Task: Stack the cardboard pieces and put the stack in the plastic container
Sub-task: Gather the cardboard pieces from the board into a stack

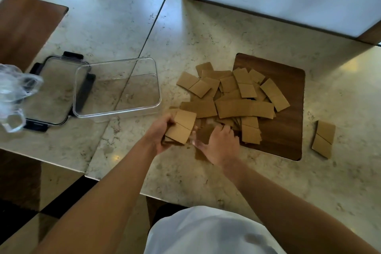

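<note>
Several brown cardboard pieces (233, 97) lie in a loose heap in the middle of the marble table, partly over a dark wooden inlay (288, 134). My left hand (159, 132) grips a small stack of cardboard pieces (181, 128) at the heap's near left edge. My right hand (220, 146) lies on cardboard pieces just right of that stack, fingers blurred; its grip is unclear. One cardboard piece (323, 139) lies apart at the right. The clear plastic container (117, 107) stands open and empty to the left of the heap.
The container's lid (51, 93) with black clips lies flat to the left of the container. A crumpled clear plastic bag (12, 93) sits at the far left edge. A seam between two table slabs (152, 24) runs under the container. The near table edge is close to my body.
</note>
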The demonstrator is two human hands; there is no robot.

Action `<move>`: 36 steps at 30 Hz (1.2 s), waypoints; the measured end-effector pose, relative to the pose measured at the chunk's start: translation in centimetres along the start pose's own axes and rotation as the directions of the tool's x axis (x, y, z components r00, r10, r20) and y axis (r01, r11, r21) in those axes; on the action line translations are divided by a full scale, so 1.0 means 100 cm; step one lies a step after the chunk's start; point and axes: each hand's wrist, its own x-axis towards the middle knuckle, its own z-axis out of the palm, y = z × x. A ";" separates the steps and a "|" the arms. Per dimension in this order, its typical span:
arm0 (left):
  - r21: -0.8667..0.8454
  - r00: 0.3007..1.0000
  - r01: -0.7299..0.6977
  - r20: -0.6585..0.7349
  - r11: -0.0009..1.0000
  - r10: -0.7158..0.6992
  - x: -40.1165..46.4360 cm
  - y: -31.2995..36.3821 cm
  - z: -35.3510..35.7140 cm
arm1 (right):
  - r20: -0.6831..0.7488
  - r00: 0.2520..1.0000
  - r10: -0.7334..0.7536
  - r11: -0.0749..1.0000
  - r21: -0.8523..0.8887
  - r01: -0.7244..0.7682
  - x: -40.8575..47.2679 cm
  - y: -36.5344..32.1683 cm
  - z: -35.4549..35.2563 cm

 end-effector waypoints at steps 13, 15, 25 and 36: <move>-0.041 0.994 -0.108 -0.015 0.993 0.107 0.007 -0.006 -0.010 | 0.088 0.989 0.119 0.854 0.498 -0.148 0.004 0.019 0.004; -0.030 0.980 -0.198 0.010 0.980 0.198 0.011 -0.007 -0.010 | 0.082 0.990 0.111 0.832 0.537 -0.138 0.009 0.027 0.001; 0.186 0.976 -0.213 -0.003 0.959 0.217 0.008 -0.012 0.005 | 0.108 0.986 0.127 0.673 0.721 -0.166 0.012 0.004 -0.012; 0.337 0.980 -0.192 0.018 0.922 0.198 0.014 -0.005 0.015 | 0.254 0.965 0.069 0.352 0.899 -0.261 0.013 -0.022 -0.022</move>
